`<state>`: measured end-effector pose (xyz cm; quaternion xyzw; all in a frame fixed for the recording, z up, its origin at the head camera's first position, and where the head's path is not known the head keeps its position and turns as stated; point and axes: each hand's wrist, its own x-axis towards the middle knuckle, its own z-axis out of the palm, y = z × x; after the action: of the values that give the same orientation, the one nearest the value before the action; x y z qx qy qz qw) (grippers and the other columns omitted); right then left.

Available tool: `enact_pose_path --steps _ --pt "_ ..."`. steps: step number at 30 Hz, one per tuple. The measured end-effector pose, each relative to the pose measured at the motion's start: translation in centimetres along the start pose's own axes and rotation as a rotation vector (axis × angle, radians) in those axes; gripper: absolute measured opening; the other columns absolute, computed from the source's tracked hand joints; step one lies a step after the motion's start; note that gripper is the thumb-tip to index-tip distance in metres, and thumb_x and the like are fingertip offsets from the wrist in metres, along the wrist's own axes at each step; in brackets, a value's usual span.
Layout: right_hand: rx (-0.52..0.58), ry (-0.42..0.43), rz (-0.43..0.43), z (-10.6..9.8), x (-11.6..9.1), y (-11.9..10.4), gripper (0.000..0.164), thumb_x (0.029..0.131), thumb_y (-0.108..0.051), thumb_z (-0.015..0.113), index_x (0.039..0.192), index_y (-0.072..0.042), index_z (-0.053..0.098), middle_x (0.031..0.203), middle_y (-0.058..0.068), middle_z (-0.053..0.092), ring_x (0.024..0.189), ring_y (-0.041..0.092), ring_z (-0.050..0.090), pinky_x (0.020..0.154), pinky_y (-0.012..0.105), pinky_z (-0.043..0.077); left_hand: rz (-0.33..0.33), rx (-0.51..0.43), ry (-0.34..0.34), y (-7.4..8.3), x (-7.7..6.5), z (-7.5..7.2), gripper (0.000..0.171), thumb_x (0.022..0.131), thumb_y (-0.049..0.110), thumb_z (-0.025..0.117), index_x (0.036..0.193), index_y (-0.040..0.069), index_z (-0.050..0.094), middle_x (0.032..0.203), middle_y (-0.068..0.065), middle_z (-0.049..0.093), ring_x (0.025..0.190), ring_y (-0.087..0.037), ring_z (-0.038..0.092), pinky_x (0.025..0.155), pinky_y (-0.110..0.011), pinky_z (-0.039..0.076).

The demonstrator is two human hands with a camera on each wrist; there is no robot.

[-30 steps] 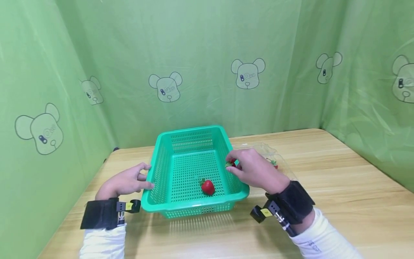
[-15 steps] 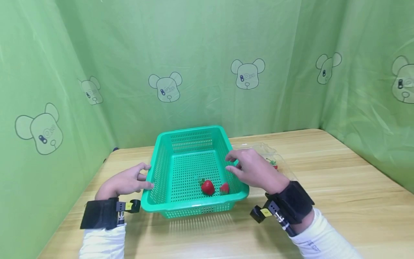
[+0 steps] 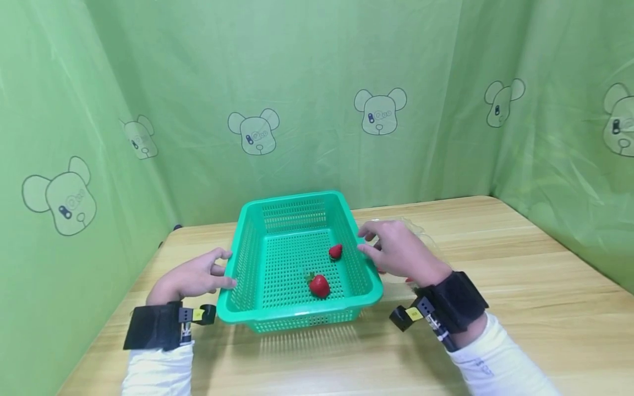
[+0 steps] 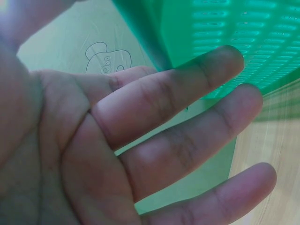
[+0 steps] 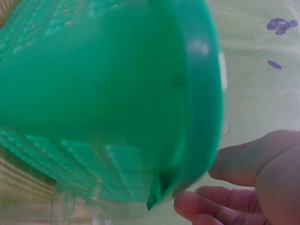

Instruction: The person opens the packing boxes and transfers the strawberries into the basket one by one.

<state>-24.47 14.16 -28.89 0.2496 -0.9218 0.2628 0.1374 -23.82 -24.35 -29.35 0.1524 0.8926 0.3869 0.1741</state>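
Note:
A green plastic basket (image 3: 297, 309) with slotted walls stands on the table, and two red strawberries lie in it. The larger strawberry (image 3: 319, 286) is near the front, and the smaller strawberry (image 3: 335, 252) lies close to the right wall. My left hand (image 3: 190, 279) touches the left rim; in the left wrist view its fingers (image 4: 140, 108) extend nearly straight along the basket's outside. At the right rim, my right hand (image 3: 398, 253) has its thumb and fingers loosely bent and apart, with nothing between them. The right wrist view shows those fingers (image 5: 225, 206) below the rim.
A clear plastic box (image 3: 413, 228) lies beside the basket, partly hidden behind the right hand, with bits of red showing near it. The wooden table (image 3: 505, 264) meets a green curtain (image 3: 307, 66) at the back and sides.
My right hand has let go of the smaller strawberry, which dropped into the basket and rolled from the front to the right side. That hand has shifted right to the rim; the left hand stayed put.

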Motion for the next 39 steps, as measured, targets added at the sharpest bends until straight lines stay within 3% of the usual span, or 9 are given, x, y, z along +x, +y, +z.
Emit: enact_pose_path --steps 11,18,27,39 --pt "-0.07 0.009 0.083 -0.5 0.0 2.7 0.02 0.088 -0.014 0.065 0.104 -0.001 0.065 0.095 0.017 0.071 0.074 0.023 0.066 0.067 0.043 0.058 -0.007 -0.009 0.003 -0.1 -0.1 0.1 0.069 0.087 0.016 0.065 0.138 -0.007 0.024 0.125 -0.032 0.056 0.108 -0.042 0.058 0.095 -0.061 0.043" --pt "-0.071 -0.004 0.124 -0.4 0.0 4.1 0.019 0.088 -0.012 0.064 0.103 -0.001 0.066 0.095 0.018 0.07 0.079 0.026 0.066 0.068 0.044 0.057 -0.011 0.006 0.008 -0.1 -0.1 0.1 0.068 0.087 0.016 0.066 0.137 -0.006 0.025 0.126 -0.032 0.056 0.106 -0.041 0.058 0.094 -0.06 0.043" --pt "-0.1 -0.072 0.159 0.4 0.0 5.9 0.02 0.086 -0.01 0.065 0.103 0.001 0.066 0.097 0.02 0.068 0.086 0.032 0.064 0.072 0.047 0.055 -0.005 -0.001 0.004 0.0 0.0 0.1 0.069 0.087 0.016 0.066 0.137 -0.007 0.025 0.125 -0.032 0.056 0.108 -0.041 0.058 0.094 -0.06 0.044" --pt "-0.081 -0.206 0.312 1.9 0.0 7.8 0.029 0.085 -0.009 0.066 0.111 0.003 0.063 0.108 0.025 0.063 0.09 0.033 0.06 0.079 0.05 0.052 -0.01 0.008 0.009 0.1 0.0 0.0 0.069 0.087 0.016 0.066 0.138 -0.007 0.025 0.125 -0.032 0.056 0.106 -0.041 0.059 0.094 -0.059 0.044"
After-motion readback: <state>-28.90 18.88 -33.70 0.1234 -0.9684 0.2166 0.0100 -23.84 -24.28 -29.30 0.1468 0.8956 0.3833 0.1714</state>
